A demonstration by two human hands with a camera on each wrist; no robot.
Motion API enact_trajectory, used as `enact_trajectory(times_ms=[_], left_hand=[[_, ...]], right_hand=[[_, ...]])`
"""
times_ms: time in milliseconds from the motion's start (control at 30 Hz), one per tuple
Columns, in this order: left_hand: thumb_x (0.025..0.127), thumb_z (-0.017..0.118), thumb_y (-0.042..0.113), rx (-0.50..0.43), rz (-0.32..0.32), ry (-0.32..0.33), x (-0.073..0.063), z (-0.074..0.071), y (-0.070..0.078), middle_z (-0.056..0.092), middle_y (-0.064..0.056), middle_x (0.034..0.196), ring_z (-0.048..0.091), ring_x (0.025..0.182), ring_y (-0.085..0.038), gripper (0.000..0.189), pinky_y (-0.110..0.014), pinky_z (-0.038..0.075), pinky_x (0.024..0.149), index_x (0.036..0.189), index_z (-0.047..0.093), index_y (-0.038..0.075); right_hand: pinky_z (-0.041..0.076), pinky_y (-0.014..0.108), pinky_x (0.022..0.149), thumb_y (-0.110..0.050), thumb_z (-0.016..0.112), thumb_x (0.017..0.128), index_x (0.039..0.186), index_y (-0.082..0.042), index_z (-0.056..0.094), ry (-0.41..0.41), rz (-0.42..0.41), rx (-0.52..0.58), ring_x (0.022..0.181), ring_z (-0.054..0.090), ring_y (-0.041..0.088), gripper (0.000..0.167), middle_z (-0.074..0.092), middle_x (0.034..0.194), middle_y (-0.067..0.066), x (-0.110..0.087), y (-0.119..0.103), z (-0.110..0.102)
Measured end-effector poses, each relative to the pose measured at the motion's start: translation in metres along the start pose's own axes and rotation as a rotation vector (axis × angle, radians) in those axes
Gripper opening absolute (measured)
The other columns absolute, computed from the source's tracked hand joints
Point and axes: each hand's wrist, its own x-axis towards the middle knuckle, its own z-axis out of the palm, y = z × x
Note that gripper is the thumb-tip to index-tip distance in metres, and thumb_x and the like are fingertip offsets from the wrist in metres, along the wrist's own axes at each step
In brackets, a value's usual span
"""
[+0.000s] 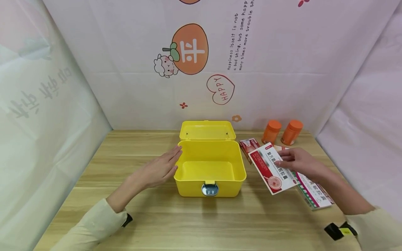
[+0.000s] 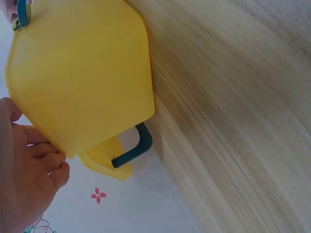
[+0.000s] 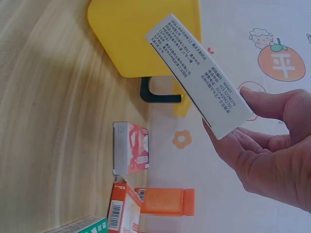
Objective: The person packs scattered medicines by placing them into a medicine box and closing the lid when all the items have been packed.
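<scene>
A yellow storage box (image 1: 208,188) stands on the table with its lid (image 1: 208,130) swung back, and its inside shows bare. My left hand (image 1: 160,169) rests its fingers, nearly straight, at the box's left rim; the left wrist view shows the fingertips (image 2: 58,160) along that edge. To the right of the box, my right hand (image 1: 299,162) pinches a white and red medicine box (image 1: 273,169) between thumb and fingers. In the right wrist view, the medicine box's printed white side (image 3: 201,77) faces the camera, raised above the table.
Two orange bottles (image 1: 271,131) stand at the back right. A small red medicine box (image 1: 249,146) lies beside the yellow box. Under my right arm lie more medicine boxes, one white and green (image 1: 315,195). Dark handles (image 3: 146,92) stick out from the yellow box's sides. Patterned cloth walls surround the table.
</scene>
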Motion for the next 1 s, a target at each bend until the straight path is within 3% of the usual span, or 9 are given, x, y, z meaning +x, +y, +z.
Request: enact_trajectory(times_ms=[100,333,733,1000], left_hand=[[0.108,0.035,0.030,0.007,0.004,0.001,0.000,0.001,0.000,0.019,-0.017,0.166,0.023,0.153,-0.030,0.059,-0.046,0.031,0.121,0.156,0.024,-0.002],[0.109,0.034,0.031,0.020,-0.005,-0.018,0.000,0.001,-0.001,0.017,-0.017,0.166,0.021,0.154,-0.029,0.059,-0.045,0.030,0.122,0.156,0.023,-0.003],[0.109,0.033,0.032,-0.002,-0.011,-0.040,0.002,-0.002,0.001,0.015,-0.017,0.167,0.018,0.155,-0.030,0.061,-0.047,0.030,0.122,0.157,0.020,-0.003],[0.109,0.033,0.032,0.001,-0.019,-0.048,0.001,-0.002,0.000,0.014,-0.017,0.167,0.018,0.155,-0.029,0.061,-0.047,0.029,0.122,0.157,0.020,-0.002]], right_hand=[[0.055,0.019,0.078,-0.017,0.062,0.098,0.137,0.023,0.041,0.004,-0.010,-0.013,0.110,0.065,0.028,0.059,0.062,0.126,0.034,0.000,-0.003,-0.003],[0.056,0.023,0.073,-0.018,0.060,0.099,0.141,0.020,0.038,-0.026,-0.017,-0.009,0.092,0.063,0.006,0.061,0.064,0.125,0.031,-0.001,-0.010,-0.009],[0.058,0.027,0.070,-0.016,0.060,0.099,0.140,0.015,0.045,-0.062,-0.042,0.026,0.083,0.066,0.009,0.053,0.070,0.116,0.019,0.000,-0.024,-0.013],[0.057,0.026,0.073,-0.018,0.060,0.099,0.139,0.013,0.048,-0.061,-0.070,-0.035,0.088,0.067,0.011,0.052,0.071,0.116,0.017,0.004,-0.036,-0.012]])
